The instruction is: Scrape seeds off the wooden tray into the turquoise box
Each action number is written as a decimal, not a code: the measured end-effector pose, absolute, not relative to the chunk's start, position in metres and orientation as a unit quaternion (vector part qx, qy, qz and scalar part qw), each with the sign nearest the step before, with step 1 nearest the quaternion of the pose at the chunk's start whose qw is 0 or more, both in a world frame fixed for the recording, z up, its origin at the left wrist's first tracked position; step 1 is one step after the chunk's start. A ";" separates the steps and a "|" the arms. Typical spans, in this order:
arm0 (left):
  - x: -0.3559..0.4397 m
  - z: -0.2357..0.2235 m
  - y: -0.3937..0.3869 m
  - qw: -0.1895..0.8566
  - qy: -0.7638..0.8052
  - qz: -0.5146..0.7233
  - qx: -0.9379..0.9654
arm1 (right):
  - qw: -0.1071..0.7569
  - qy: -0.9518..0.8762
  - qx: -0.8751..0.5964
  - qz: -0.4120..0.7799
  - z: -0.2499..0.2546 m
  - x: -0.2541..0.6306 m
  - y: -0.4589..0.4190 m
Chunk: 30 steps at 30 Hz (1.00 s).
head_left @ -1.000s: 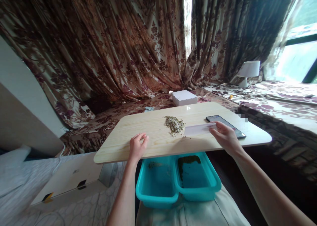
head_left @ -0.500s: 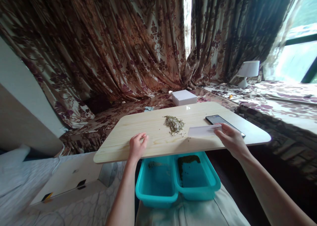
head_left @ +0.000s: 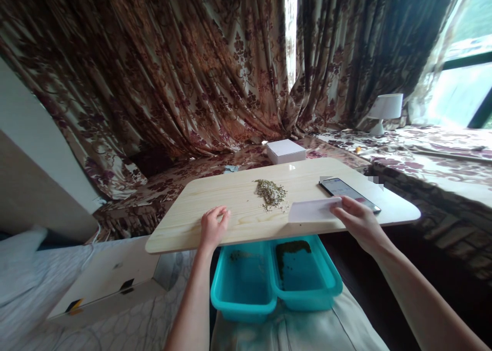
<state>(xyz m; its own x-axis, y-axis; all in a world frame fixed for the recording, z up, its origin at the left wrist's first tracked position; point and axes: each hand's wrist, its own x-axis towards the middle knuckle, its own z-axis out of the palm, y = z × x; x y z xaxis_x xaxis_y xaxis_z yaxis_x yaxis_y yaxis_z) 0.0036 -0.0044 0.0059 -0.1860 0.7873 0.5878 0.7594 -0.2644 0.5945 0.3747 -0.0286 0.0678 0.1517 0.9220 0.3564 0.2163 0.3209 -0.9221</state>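
Note:
My right hand [head_left: 359, 220] pinches one end of a thin white card [head_left: 313, 210], its lower edge near the front edge of the light wooden table [head_left: 234, 189]. Just left of the card lies a loose pile of mixed green and white grains [head_left: 271, 193]. My left hand [head_left: 215, 225] rests on the tabletop, fingers curled in, nothing visible in them. Below the table edge, on my lap, are two joined turquoise bins: the left bin [head_left: 244, 289] has a few small specks, and the right bin [head_left: 303, 297] contains a heap of green grains [head_left: 294, 247].
A smartphone [head_left: 348, 193] lies on the table behind my right hand. Beyond the far edge stands a white box [head_left: 286, 151]. A large white carton [head_left: 111, 274] lies to the left. Floral curtains [head_left: 172, 59] hang behind, and a lamp [head_left: 385, 107] stands at right.
My right hand has come slightly lower and nearer to me, bringing the white card towards the table's front edge. My left hand and the grain pile look unchanged.

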 end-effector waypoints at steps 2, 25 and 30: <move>0.004 0.006 -0.005 0.013 0.605 0.476 0.638 | 0.566 -0.577 -0.492 0.322 0.069 0.375 -0.032; 0.002 0.002 -0.002 0.006 0.598 0.480 0.642 | 0.601 -0.548 -0.471 0.341 0.073 0.372 -0.034; 0.002 0.003 -0.003 0.006 0.600 0.480 0.640 | 0.589 -0.554 -0.505 0.302 0.070 0.368 -0.028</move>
